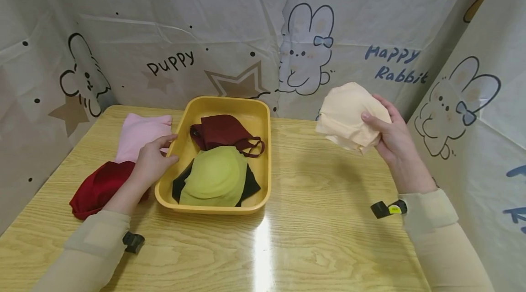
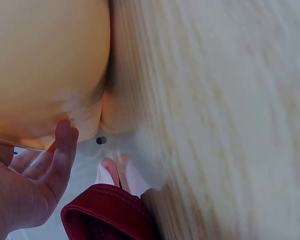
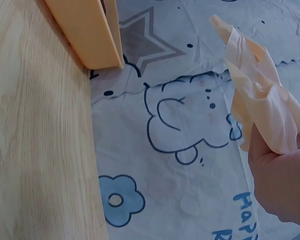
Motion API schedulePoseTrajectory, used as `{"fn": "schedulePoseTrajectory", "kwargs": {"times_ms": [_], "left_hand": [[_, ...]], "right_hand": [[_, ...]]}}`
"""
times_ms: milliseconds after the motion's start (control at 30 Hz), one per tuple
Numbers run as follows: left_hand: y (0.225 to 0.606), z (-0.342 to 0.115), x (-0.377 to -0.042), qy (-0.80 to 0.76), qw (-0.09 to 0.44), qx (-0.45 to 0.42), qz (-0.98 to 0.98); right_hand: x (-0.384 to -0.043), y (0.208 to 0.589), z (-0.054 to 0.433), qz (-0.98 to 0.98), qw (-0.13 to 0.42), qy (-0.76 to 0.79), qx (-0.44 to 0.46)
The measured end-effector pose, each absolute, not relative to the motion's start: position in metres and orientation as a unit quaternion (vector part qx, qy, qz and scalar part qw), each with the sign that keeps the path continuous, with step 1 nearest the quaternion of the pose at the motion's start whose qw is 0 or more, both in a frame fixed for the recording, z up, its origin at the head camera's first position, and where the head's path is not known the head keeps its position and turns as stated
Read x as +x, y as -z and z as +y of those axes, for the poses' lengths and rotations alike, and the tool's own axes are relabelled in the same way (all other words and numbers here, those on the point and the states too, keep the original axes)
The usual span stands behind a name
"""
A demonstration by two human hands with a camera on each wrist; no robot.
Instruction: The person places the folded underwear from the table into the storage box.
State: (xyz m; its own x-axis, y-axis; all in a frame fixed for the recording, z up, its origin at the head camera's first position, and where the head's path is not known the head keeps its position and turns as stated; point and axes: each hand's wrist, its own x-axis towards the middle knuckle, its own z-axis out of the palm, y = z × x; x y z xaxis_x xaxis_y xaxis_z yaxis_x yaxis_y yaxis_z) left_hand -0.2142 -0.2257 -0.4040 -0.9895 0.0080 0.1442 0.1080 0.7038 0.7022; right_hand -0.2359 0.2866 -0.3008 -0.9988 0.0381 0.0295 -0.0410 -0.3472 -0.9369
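Two hands reach forward over a wooden table (image 1: 320, 237). Your right hand (image 1: 396, 148) grips the cream cloth (image 1: 349, 114), thumb pressed on its near face and fingers behind, holding it up off the table and well apart from your left hand. The right wrist view shows that cloth's loose folds rising from your grip. Your left hand (image 1: 151, 161) touches the near-side rim of a yellow tray (image 1: 213, 210), which lies between your hands; in the left wrist view fingertips rest against the outer wall, but whether you pinch the rim cannot be told. Inside the tray, to the right of your left hand, lie a maroon cloth (image 1: 219, 132) with a strap looping out on the side toward your right hand, and, nearer you, a lime cloth (image 1: 213, 177) on top of a black cloth (image 1: 250, 187) whose corners show on both sides. Just beyond your left hand, outside the tray, lies a pink cloth (image 1: 137, 132); a red cloth (image 1: 100, 187) lies left of that hand, partly covered by your wrist. Beyond both hands hangs a pale sheet (image 1: 246, 18) printed with cartoon animals, "Puppy" and "Happy Rabbit".
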Motion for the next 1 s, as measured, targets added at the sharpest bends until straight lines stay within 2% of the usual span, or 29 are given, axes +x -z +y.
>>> {"fn": "schedulePoseTrajectory", "kwargs": {"times_ms": [533, 1000], "left_hand": [[0.402, -0.225, -0.213, 0.389, 0.061, -0.029, -0.919], [0.403, -0.226, -0.213, 0.387, 0.061, -0.028, -0.920]], "right_hand": [[-0.236, 0.292, 0.243, -0.517, 0.041, -0.852, 0.068], [-0.237, 0.288, 0.209, -0.520, 0.012, -0.850, 0.079]]}}
